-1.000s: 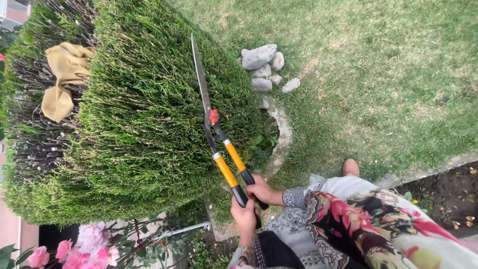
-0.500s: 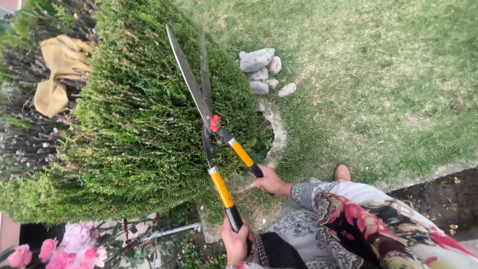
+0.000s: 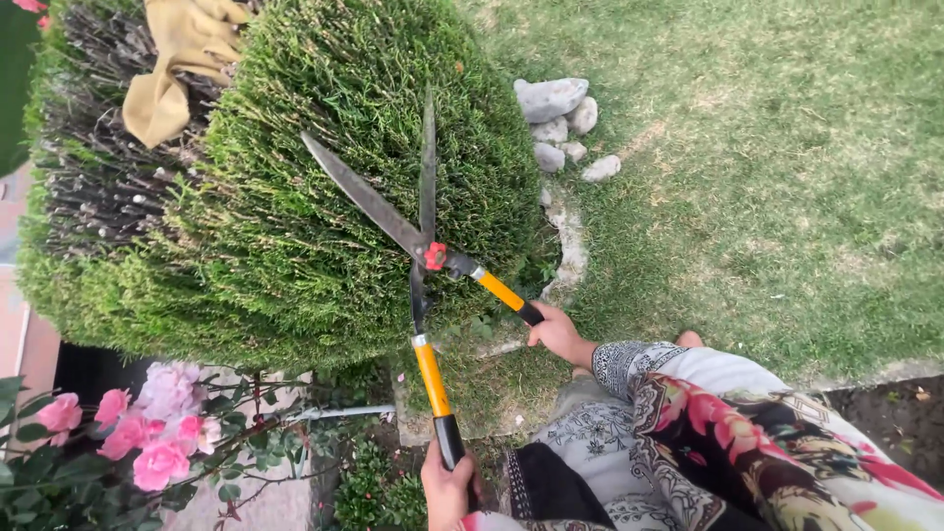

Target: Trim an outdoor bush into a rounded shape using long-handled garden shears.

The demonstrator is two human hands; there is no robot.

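The left hand (image 3: 447,489) is clenched round the black grip of the lower handle of the hedge shears (image 3: 425,258), and the right hand (image 3: 557,332) is closed on the other black grip, just right of the red pivot. The blades stand spread wide, laid against the side of the trimmed green bush (image 3: 324,187).

With the handles so far apart, a hard close could jerk the blades off line and gouge the bush, or pinch knuckles as the grips meet. The person's foot (image 3: 690,339) and patterned clothing (image 3: 747,442) lie right of the shears, below them; a slip downward could catch them.

Left of the shears, pink roses (image 3: 147,433) crowd the bush's base. Beyond the blades lie grey stones (image 3: 560,123), a yellow cloth (image 3: 182,59) atop bare twigs, and lawn (image 3: 767,147).
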